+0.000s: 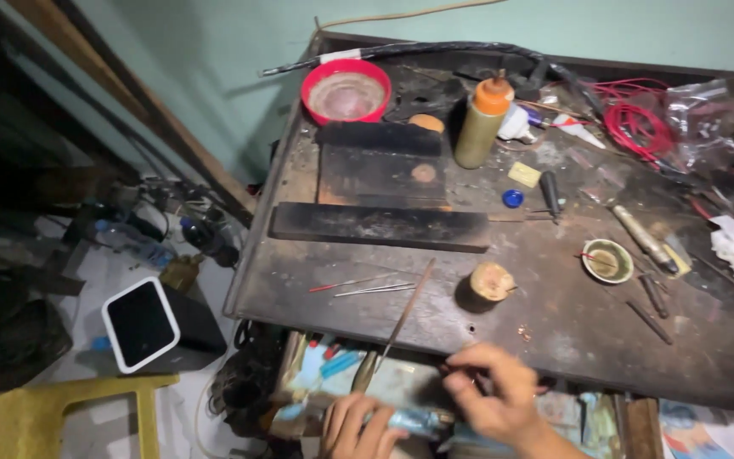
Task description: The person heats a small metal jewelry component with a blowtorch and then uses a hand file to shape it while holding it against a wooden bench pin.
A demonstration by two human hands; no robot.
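We see our right hand (pixel 494 399) at the six o'clock edge of the bench (pixel 554 331), palm down, knuckles bent, thumb and forefinger pressed together; what they pinch is too blurred to tell. Our left hand (pixel 358 429) sits just at its eight o'clock, lower, fingers curled over a pale blue tube (pixel 414 421) that lies across an open drawer (pixel 333 374) under the bench. A long file (pixel 397 327) leans out of that drawer toward one o'clock, its tip over the bench edge.

At twelve o'clock from our hands stands an olive bottle (pixel 479 123) with an orange cap, a red bowl (pixel 346 92) at its nine o'clock. A clear bag (pixel 698 119) lies at two o'clock beside red wire (pixel 639 123).

A charred plank (pixel 380 225) crosses the bench between bottle and hands. Near the right hand sits a wood stub (pixel 492 281); a small dish (pixel 607 260) lies at its three o'clock. A yellow chair (pixel 53 412) stands on the floor at eight o'clock.
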